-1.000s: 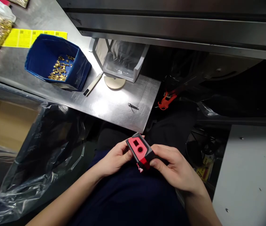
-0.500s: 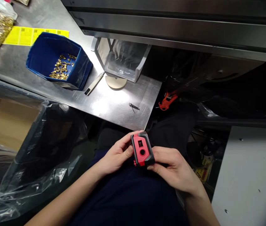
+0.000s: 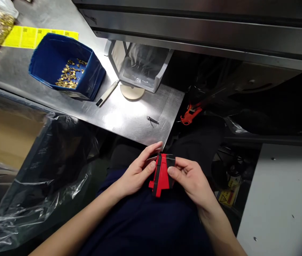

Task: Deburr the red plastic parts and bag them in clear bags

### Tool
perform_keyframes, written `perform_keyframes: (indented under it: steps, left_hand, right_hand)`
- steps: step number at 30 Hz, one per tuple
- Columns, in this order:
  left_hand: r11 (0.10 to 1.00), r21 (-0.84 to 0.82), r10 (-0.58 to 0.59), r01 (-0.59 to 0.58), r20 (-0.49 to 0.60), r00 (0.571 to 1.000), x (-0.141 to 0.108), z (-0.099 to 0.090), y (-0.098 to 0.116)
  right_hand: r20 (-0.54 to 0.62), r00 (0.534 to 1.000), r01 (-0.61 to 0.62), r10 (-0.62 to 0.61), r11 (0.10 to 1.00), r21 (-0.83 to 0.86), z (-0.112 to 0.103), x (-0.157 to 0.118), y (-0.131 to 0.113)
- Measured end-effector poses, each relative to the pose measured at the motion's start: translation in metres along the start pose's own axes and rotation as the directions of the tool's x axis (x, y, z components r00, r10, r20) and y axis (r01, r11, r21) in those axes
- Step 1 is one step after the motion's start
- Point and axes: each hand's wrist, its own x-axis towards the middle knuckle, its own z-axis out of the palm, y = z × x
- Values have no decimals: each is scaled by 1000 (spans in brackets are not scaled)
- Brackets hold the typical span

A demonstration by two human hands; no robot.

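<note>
A red and black device (image 3: 162, 174) is held over my lap, below the front corner of the metal table. My left hand (image 3: 138, 172) grips its left side, thumb on the near face and index finger stretched out above it. On the right side, my right hand (image 3: 189, 177) pinches the device between thumb and fingers. The fingers behind it are partly hidden. A narrow red side faces up. Nail clippers (image 3: 152, 120) lie on the table just beyond my hands.
The metal table (image 3: 132, 126) bears a blue bin (image 3: 89, 76) with small brass parts, a white pen-like tool (image 3: 107, 93), a beige disc (image 3: 132, 93) and a clear tray (image 3: 154, 83). An orange tool (image 3: 190, 114) hangs right of its edge. Plastic-lined box (image 3: 30, 149) at left.
The device has been turned in my hands, from its broad face with a round hole to a narrow red side. My left index finger has lifted and my right thumb has moved up onto the device.
</note>
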Motion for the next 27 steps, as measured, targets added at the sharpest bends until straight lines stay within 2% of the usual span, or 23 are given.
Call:
perform_keyframes:
  steps: [2, 5, 12, 16, 21, 27]
  left_hand:
    - [999, 36, 1, -1, 17, 1000, 0, -2, -2]
    - [998, 24, -52, 51, 27, 998, -1, -4, -1]
    - [996, -23, -82, 82, 11, 997, 2, 1, 10]
    - [997, -66, -52, 52, 1, 999, 6, 1, 13]
    - [1000, -9, 2, -3, -75, 997, 11, 3, 12]
    - [984, -81, -168, 156, -187, 968, 16, 11, 8]
  right_hand:
    - [-23, 999, -42, 45, 993, 114, 4, 4, 7]
    - [-42, 998, -49, 56, 987, 154, 7, 8, 12]
    - [-44, 999, -17, 21, 997, 77, 8, 6, 11]
    - [-34, 999, 8, -7, 1000, 23, 7, 3, 6]
    - [-20, 1000, 5, -6, 998, -66, 5, 3, 4]
    - [-21, 999, -32, 30, 998, -62, 4, 3, 8]
